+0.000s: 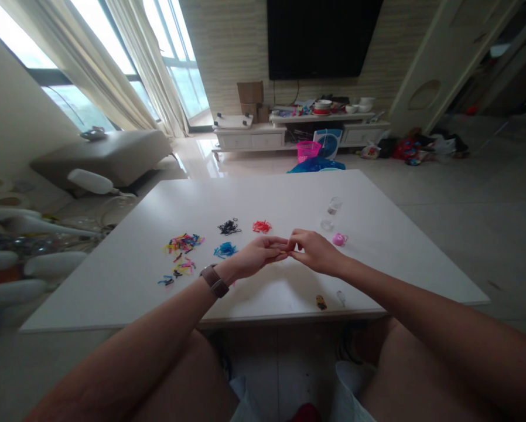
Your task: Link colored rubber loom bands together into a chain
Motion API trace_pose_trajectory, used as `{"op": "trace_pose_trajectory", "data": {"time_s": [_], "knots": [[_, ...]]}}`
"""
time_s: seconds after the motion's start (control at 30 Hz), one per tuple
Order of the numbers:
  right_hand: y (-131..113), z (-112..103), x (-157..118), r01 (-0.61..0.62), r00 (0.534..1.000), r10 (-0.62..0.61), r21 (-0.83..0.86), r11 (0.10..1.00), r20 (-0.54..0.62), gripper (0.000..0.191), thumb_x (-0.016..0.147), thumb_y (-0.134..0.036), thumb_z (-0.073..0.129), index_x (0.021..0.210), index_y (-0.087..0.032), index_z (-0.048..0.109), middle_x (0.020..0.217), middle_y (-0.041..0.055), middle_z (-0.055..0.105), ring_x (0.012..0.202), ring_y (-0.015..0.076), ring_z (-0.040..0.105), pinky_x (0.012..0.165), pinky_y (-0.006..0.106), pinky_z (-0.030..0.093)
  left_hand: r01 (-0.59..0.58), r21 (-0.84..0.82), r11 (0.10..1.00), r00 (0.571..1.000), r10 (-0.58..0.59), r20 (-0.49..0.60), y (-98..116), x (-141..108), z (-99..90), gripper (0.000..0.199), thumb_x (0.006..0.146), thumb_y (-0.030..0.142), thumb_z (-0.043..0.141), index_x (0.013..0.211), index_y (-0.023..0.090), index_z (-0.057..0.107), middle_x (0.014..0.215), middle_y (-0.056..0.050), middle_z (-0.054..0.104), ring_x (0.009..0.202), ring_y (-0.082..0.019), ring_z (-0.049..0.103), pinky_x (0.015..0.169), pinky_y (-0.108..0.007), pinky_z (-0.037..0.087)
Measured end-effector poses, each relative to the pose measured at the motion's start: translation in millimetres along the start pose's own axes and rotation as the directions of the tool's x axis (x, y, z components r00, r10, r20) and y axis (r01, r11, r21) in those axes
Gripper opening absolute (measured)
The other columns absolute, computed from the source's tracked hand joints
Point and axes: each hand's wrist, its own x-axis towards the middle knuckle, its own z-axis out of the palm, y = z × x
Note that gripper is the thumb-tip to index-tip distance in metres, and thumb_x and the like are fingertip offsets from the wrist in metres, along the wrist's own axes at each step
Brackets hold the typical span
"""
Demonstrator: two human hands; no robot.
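Over the middle of the white table, my left hand and my right hand meet at the fingertips. A small yellow piece shows between the left thumb and fingers, too small to make out well. My right thumb and forefinger are pinched together against the left fingertips; what they grip is hidden. Left of my hands lie piles of small strips or bands: blue, black, red and mixed colours.
Right of my hands lie a pink round item, a clear container and a clear disc. Near the front edge are a yellow-and-dark figure and a clear piece. A pink basket stands beyond the table.
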Motion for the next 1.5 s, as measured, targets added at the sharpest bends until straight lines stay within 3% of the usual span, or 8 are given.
{"op": "trace_pose_trajectory", "data": {"time_s": [0.17,0.27,0.4,0.67,0.93,1.07,1.27,1.5], "knots": [[2,0,1,0.0,1.0,0.001,-0.068,0.998,0.008,0.006,0.085,-0.014,0.063,0.083,-0.018,0.067,0.091,0.0028,0.063,0.075,0.013,0.058,0.07,0.024,0.04,-0.035,0.22,0.975,0.997,0.048,-0.053,5,0,-4.0,0.022,0.076,0.018,0.075,0.098,0.012,0.072,0.107,-0.011,0.072,0.098,-0.018,0.067,0.094,-0.032,0.05],[1,-3,0,-0.01,1.0,0.01,-0.11,0.994,0.004,0.007,0.087,-0.015,0.06,0.085,-0.018,0.067,0.093,0.0035,0.062,0.076,0.0133,0.058,0.069,0.025,0.04,-0.07,0.448,0.891,0.982,0.142,-0.129,8,1,-14.6,0.018,0.074,0.017,0.075,0.091,0.012,0.07,0.098,-0.008,0.072,0.088,-0.018,0.07,0.082,-0.03,0.053],[0,-6,0,-0.022,1.0,0.023,-0.133,0.991,0.007,0.006,0.086,-0.016,0.06,0.085,-0.018,0.066,0.094,0.0034,0.062,0.077,0.0134,0.058,0.069,0.025,0.039,-0.112,0.568,0.815,0.968,0.218,-0.122,10,2,-23.6,0.016,0.077,0.02,0.072,0.09,0.013,0.069,0.088,-0.007,0.072,0.082,-0.019,0.071,0.075,-0.029,0.053],[2,-6,-1,-0.016,1.0,0.017,-0.129,0.991,0.006,0.006,0.085,-0.016,0.061,0.083,-0.018,0.066,0.092,0.0031,0.062,0.076,0.0135,0.058,0.069,0.025,0.039,-0.189,0.596,0.781,0.964,0.263,-0.039,2,5,-12.5,0.017,0.08,0.028,0.072,0.084,0.012,0.068,0.074,-0.006,0.07,0.071,-0.016,0.068,0.068,-0.027,0.053],[4,-7,-1,-0.014,1.0,0.013,-0.081,0.997,-0.014,0.014,0.079,-0.021,0.071,0.092,-0.018,0.066,0.097,0.0032,0.063,0.075,0.0135,0.058,0.069,0.025,0.042,-0.227,0.597,0.769,0.95,0.31,-0.037,-1,6,-14.9,0.016,0.081,0.029,0.071,0.082,0.013,0.068,0.071,-0.004,0.068,0.068,-0.015,0.066,0.066,-0.025,0.052],[5,-7,-1,-0.018,1.0,0.017,-0.064,0.998,-0.005,0.011,0.084,-0.024,0.069,0.093,-0.018,0.067,0.099,0.0039,0.064,0.074,0.0125,0.058,0.069,0.025,0.042,-0.222,0.611,0.76,0.952,0.305,-0.033,4,3,-11.1,0.016,0.081,0.028,0.071,0.081,0.013,0.068,0.071,-0.004,0.068,0.068,-0.015,0.066,0.066,-0.025,0.052],[0,-9,0,-0.028,1.0,0.029,-0.071,0.997,0.01,0.006,0.088,-0.019,0.063,0.083,-0.018,0.067,0.091,0.003,0.066,0.073,0.0126,0.059,0.069,0.025,0.04,-0.232,0.657,0.717,0.945,0.328,-0.025,7,1,-7.1,0.014,0.082,0.027,0.069,0.081,0.013,0.068,0.073,-0.005,0.069,0.069,-0.015,0.066,0.065,-0.024,0.05],[5,-19,4,-0.056,0.998,0.054,-0.075,0.996,-0.029,0.01,0.084,-0.015,0.065,0.076,-0.019,0.067,0.088,0.0012,0.069,0.072,0.0129,0.059,0.065,0.025,0.038,-0.216,0.728,0.651,0.905,0.414,-0.101,18,2,-24.4,0.008,0.077,0.021,0.069,0.074,0.014,0.066,0.072,-0.004,0.069,0.07,-0.016,0.065,0.068,-0.027,0.051]]}}
